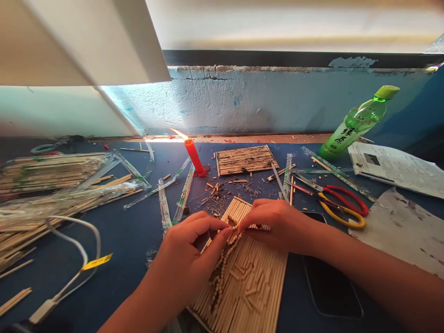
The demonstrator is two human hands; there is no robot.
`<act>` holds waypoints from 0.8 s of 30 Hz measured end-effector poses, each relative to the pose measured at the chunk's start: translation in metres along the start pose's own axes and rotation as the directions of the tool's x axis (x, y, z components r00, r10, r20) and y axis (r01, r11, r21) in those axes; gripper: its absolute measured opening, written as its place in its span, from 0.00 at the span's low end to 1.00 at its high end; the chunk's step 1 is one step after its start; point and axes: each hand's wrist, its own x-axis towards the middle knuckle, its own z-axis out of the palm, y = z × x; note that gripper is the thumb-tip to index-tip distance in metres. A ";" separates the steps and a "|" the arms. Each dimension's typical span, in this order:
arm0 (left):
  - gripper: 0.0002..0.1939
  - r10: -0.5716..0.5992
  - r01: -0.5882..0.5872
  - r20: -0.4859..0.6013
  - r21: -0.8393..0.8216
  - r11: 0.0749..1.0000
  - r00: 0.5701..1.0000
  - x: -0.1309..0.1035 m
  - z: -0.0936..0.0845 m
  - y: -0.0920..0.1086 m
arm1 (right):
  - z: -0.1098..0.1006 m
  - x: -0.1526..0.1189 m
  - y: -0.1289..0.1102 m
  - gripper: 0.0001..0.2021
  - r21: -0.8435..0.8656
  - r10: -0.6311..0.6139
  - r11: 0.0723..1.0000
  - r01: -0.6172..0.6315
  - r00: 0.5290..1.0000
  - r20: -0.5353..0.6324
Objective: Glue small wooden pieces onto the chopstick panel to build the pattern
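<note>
Beaded strand [224,266], pale and knobbly, trails toward seven o'clock, pinched by left hand [194,243] and right hand [274,222].

Strong whitish light enters from the top, bleaching the upper edge into a pale blur and glazing the rough light-blue plaster wall [222,104]. The slender red wax candle [194,157] adds one small, bright flame [178,133]. The dark-blue flat bench [121,259] dims toward the bottom corners. Wide-angle stretching leans the green plastic bottle [354,122] outward; thin tan wooden sticks [52,171] smear softly at the left edge, while the centre is clearer.
</note>
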 end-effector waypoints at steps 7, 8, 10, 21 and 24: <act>0.09 -0.008 0.008 -0.011 -0.007 1.000 1.000 0.001 -0.001 -0.001 | -0.045 -0.010 -0.008 0.06 -0.075 0.213 0.976 -0.202 0.959 0.186; 0.09 -0.009 0.009 -0.013 -0.011 1.000 1.000 0.001 -0.001 0.000 | -0.047 -0.013 -0.008 0.05 -0.096 0.218 0.975 -0.201 0.950 0.223; 0.09 -0.011 0.011 -0.013 -0.013 1.000 1.000 0.001 -0.001 0.000 | -0.046 -0.016 -0.008 0.04 -0.130 0.222 0.972 -0.194 0.941 0.254; 0.09 -0.082 0.085 0.028 -0.156 0.984 0.996 -0.002 0.000 0.001 | -0.031 -0.009 -0.030 0.02 -0.067 0.168 0.985 -0.161 0.977 0.129; 0.09 -0.097 0.120 0.090 -0.308 0.944 0.991 -0.004 0.001 0.004 | -0.028 -0.003 -0.044 0.02 0.088 0.148 0.986 -0.143 0.988 -0.050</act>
